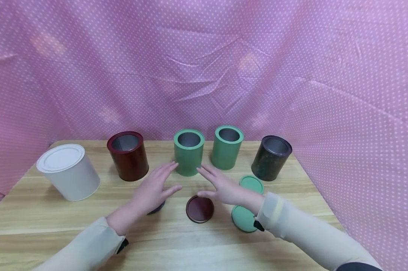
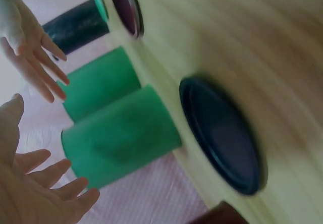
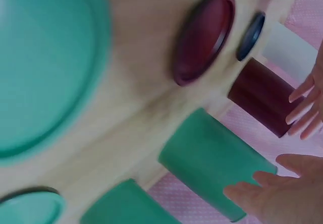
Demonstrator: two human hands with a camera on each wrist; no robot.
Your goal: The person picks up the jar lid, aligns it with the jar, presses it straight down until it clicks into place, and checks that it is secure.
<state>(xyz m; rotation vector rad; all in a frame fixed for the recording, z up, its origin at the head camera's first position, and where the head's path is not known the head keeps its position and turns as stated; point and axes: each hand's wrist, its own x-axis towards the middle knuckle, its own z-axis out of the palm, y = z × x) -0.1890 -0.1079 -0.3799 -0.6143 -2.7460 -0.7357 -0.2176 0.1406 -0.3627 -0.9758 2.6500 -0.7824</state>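
**Both hands released, raised in front of the green cans**

Left hand [image 1: 152,190] and right hand [image 1: 220,185]: fingers extended, thumbs apart, gap between the two. Closest thing ahead is a cylindrical, open-topped green can with a grey metallic interior [image 1: 188,162]. It stands upright on the light wood-grain worktop [image 1: 176,250], just beyond the gap — fingertips of both hands overlap its outline in the head view, contact can't be told.

Second matching green can [image 1: 225,153]: upright, beyond the right hand. Glossy dark-red cylindrical can [image 1: 132,162], open top: beyond the left hand and to its left. White cylindrical can with its lid on [image 1: 73,177]: further left of that hand. Mottled black cylindrical can [image 1: 269,162], open top: right of the right hand and further away.

Lids, all flat on the worktop:
- round dark-red lid [image 1: 199,210]: between the hands, on the person's side
- round blue-black lid [image 2: 222,135]: below the left hand, mostly hidden from the head camera
- two round green lids [image 1: 251,182] — one past the right wrist, one on its near side, both partly covered by the arm

Pink white-dotted cloth [image 1: 204,67] hangs behind everything.
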